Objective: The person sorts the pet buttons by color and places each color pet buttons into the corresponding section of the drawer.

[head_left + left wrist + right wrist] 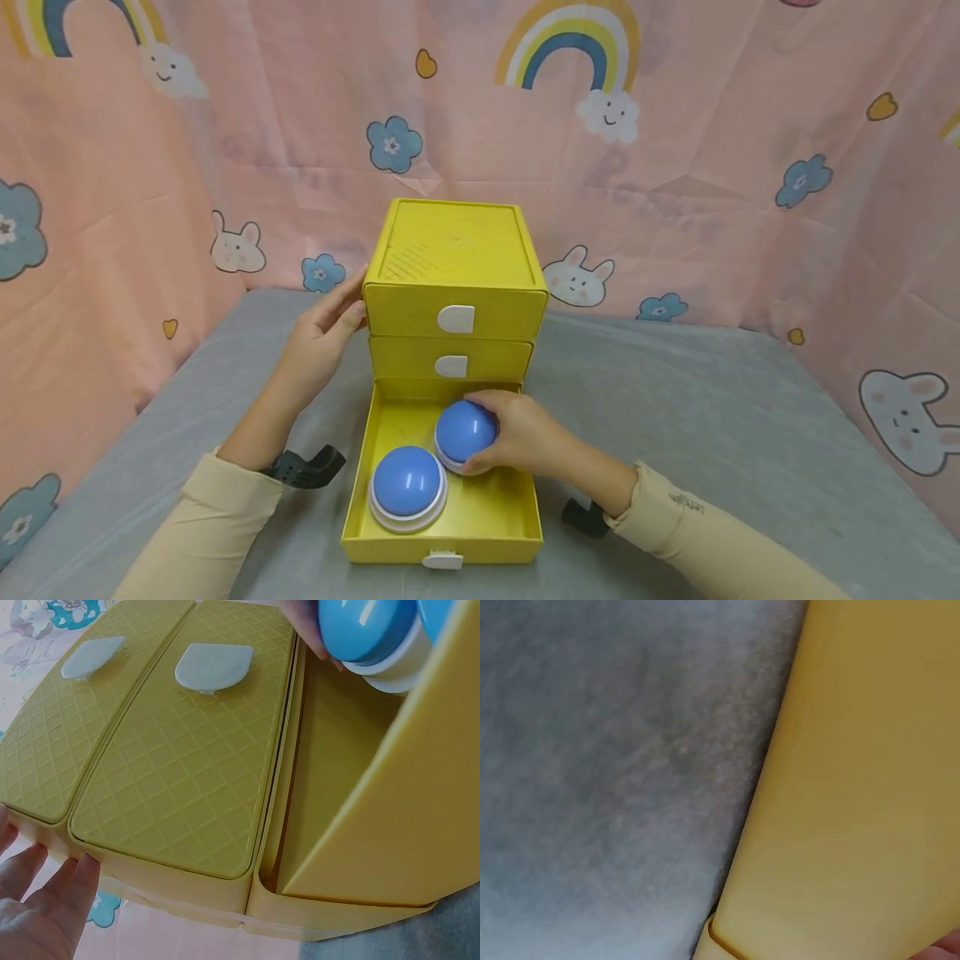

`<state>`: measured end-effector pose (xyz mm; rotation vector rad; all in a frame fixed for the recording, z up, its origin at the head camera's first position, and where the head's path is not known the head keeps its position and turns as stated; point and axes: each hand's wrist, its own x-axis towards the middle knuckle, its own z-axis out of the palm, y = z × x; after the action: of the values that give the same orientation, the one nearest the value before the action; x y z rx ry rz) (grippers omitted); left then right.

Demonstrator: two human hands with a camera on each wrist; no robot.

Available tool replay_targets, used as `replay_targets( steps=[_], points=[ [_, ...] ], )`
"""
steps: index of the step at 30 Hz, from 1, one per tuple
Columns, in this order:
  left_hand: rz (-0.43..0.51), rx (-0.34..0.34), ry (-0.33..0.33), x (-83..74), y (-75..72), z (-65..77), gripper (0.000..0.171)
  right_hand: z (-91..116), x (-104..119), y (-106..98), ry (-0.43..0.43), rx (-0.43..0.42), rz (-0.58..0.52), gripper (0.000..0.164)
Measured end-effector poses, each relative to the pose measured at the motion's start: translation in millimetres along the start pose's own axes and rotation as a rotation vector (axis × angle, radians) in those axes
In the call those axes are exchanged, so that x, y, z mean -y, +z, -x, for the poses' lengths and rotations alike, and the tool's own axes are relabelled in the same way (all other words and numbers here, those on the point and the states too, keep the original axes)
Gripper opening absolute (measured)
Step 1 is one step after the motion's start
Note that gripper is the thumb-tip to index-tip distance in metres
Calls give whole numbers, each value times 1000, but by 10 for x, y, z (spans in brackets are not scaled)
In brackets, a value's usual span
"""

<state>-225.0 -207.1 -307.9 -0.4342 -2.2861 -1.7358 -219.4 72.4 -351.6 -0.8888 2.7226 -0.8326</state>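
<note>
A yellow three-drawer cabinet [457,246] stands in the middle, its bottom drawer [487,517] pulled out toward me. My left hand [322,342] rests with its fingers against the cabinet's left side; in the left wrist view those fingers [79,889] touch the edge beside the upper drawers. Inside the drawer, my right hand [525,433] grips a blue dome push button [463,429] with a white base, thumb in front and fingers behind. Another blue dome push button [407,483] sits at the drawer's front left. The right wrist view shows mostly the drawer's outer wall [847,787].
White tabs mark the drawer fronts, such as the top tab [456,318] and the bottom tab [442,560]. Grey cloth [712,417] covers the table. A pink printed curtain [465,92] hangs behind and at both sides.
</note>
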Motion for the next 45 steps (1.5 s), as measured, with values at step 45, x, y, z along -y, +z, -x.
replay_targets(
  steps=[45],
  points=[
    [8,3,7,-4,0,5,50,1124,303,45,269,451,-1078,44]
  ],
)
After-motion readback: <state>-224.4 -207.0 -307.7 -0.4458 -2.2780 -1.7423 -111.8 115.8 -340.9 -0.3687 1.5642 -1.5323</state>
